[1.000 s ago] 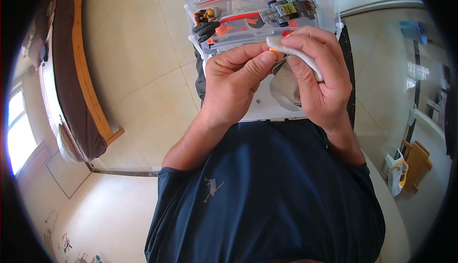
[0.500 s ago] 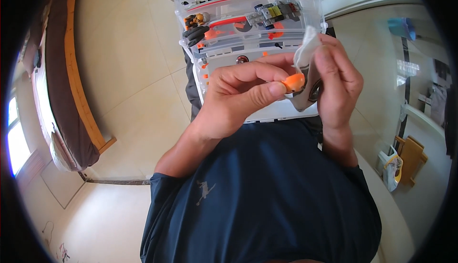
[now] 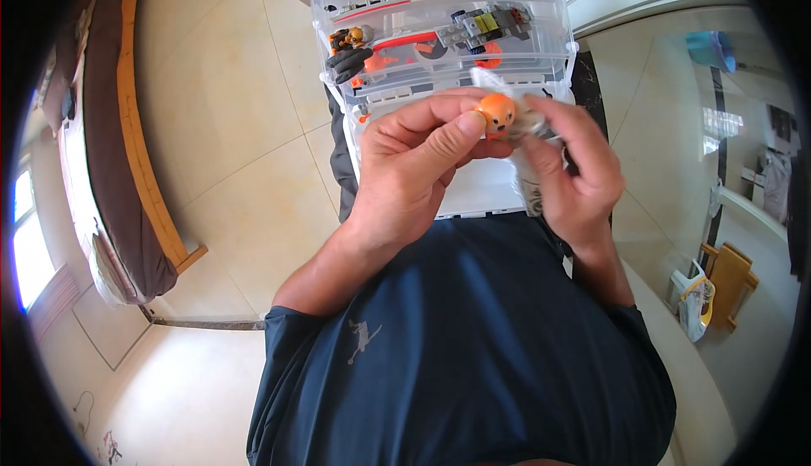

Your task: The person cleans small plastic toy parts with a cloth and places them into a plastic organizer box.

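Over the clear plastic case [image 3: 551, 43], the left hand [image 3: 405, 158] has fingers pinched on a little orange toy [image 3: 496, 111]; the right hand [image 3: 579, 170] has fingers kinda curled round pale cloth [image 3: 530, 189].

Wearing a short-slv navy shirt [image 3: 481, 331], smooth fabric w/ slight sheen; brighter blue on folds, near-black in creases. Folds run mostly near to far, esp. thru the middle. Far edge approx. straight, body rounding out wider at left & right. Small grey print [image 3: 360, 341] on left side of front: 1-tone figure silhouette, limbs spread. Left sleeve [image 3: 291, 318] plain navy, wide opening, ends abt elbow; right sleeve [image 3: 629, 318] ditto. Left forearm [image 3: 325, 261] & right forearm [image 3: 600, 263] bare, as are left hand [image 3: 401, 166] & right hand [image 3: 579, 174]. Left thumbnail short.
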A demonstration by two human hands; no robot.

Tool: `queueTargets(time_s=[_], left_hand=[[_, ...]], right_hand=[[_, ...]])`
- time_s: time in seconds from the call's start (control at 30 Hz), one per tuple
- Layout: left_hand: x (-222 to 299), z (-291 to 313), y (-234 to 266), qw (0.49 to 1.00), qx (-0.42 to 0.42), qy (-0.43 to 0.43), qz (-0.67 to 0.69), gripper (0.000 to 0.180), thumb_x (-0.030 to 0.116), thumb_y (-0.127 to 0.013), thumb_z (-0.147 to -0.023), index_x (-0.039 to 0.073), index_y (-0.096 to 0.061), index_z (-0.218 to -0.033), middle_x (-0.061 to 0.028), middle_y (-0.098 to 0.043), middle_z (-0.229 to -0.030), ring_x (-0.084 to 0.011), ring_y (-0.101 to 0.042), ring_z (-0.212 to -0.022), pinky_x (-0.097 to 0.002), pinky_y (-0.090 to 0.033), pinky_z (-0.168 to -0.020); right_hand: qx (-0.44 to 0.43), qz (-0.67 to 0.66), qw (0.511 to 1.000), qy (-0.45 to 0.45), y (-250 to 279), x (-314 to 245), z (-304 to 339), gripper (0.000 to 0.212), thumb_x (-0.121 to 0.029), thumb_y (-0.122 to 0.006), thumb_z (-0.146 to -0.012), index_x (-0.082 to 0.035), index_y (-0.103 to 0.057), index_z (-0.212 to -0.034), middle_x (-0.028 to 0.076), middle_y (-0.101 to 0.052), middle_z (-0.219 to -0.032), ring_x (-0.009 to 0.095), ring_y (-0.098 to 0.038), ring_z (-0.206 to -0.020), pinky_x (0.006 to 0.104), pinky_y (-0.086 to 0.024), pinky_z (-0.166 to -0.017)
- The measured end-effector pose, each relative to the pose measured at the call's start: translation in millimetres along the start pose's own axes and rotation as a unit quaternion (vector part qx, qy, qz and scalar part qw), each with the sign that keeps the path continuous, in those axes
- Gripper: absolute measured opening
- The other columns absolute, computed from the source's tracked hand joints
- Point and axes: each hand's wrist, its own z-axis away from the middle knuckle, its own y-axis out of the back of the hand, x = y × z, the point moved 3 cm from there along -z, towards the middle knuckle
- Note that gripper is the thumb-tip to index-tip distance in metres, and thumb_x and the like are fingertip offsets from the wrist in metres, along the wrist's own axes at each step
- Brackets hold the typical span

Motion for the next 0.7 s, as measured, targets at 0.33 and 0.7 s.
queueTargets(time_s=[0.33, 0.7], left_hand=[[-11.7, -5.6, -0.2, 0.998, 0.017, 0.041, 0.045, 0.021, 0.009, -0.068, -0.108, -0.002, -0.076, -0.124, -0.0124, -0.078, -0.116, -0.0208, -0.074, -0.104, -0.0384, -0.063, -0.093], [-8.6, -2.6, 11.9, 0.978, -0.017, -0.039, -0.203, 0.021, 0.006, -0.067, -0.107, -0.003, -0.076, -0.125, -0.0099, -0.077, -0.113, -0.0165, -0.071, -0.105, -0.0318, -0.058, -0.095]], right_hand=[[0.051, 0.009, 0.992, 0.111, 2.3, -3.5, -7.2, 0.025, -0.005, -0.083, -0.091, 0.003, -0.072, -0.112, 0.018, -0.068, -0.106, 0.028, -0.065, -0.089, 0.0341, -0.055, -0.079], [-0.026, -0.175, 0.98, -0.086, -22.0, -5.9, -12.5, 0.021, -0.004, -0.066, -0.108, 0.002, -0.073, -0.126, 0.013, -0.078, -0.113, 0.013, -0.074, -0.095, 0.0265, -0.059, -0.086]])
